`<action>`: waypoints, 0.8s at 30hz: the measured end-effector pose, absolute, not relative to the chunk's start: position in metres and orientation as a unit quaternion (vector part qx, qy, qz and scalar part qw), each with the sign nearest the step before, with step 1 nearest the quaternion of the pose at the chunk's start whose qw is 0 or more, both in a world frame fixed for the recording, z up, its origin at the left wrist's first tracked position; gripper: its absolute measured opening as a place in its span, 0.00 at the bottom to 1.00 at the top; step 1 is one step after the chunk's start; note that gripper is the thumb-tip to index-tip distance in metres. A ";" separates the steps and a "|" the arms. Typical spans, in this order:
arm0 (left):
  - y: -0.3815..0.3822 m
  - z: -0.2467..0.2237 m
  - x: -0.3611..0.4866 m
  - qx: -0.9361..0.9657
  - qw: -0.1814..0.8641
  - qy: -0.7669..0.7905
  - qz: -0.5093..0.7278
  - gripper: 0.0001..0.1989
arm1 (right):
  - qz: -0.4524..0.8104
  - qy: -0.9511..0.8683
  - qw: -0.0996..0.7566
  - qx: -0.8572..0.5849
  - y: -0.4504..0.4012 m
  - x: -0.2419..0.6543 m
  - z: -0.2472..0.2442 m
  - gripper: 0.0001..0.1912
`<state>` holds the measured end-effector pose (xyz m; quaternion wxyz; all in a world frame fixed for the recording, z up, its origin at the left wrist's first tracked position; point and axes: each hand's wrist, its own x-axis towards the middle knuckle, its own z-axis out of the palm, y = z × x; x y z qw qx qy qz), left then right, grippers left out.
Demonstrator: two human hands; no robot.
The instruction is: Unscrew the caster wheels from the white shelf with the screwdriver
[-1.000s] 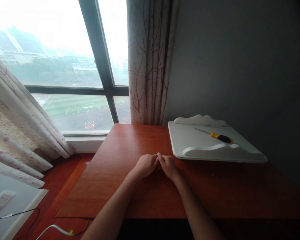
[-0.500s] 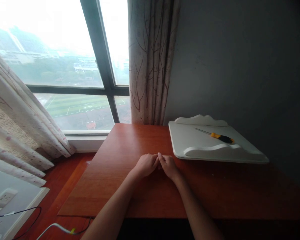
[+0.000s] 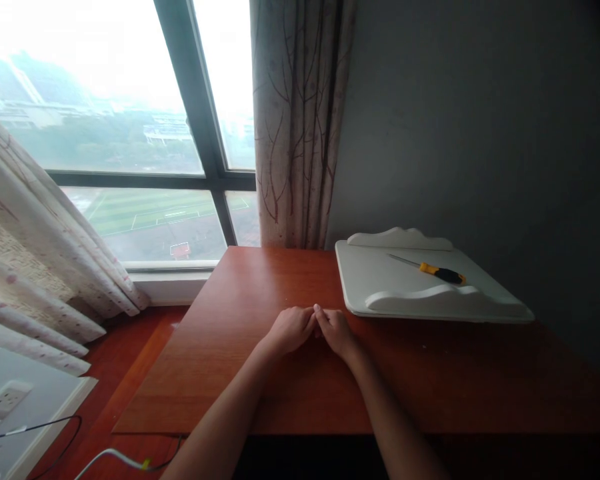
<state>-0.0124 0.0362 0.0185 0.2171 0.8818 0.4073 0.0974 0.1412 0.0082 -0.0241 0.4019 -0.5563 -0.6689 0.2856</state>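
My left hand (image 3: 293, 328) and my right hand (image 3: 333, 328) meet over the middle of the reddish-brown table (image 3: 220, 347), fingertips touching and fingers curled inward. Both hands look closed, and whether anything small lies between them is hidden. To the right of my right hand, a white board (image 3: 355, 273) with wavy raised edges rests on the table. On that board lies a screwdriver (image 3: 443, 273) with a yellow and black handle, its shaft pointing left.
A window (image 3: 130, 153) and a patterned curtain (image 3: 295, 133) stand behind the table. Another curtain (image 3: 55, 233) hangs at the left. A wall socket (image 3: 6, 400) and cables (image 3: 113, 453) are at the lower left.
The view has shifted very slightly, so the board and screwdriver appear a little further left and up. My hands keep the same pose.
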 end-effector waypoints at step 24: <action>0.037 0.017 -0.014 0.884 0.209 0.407 0.095 0.28 | 0.287 -0.666 0.409 -0.554 0.009 0.142 -0.026 0.37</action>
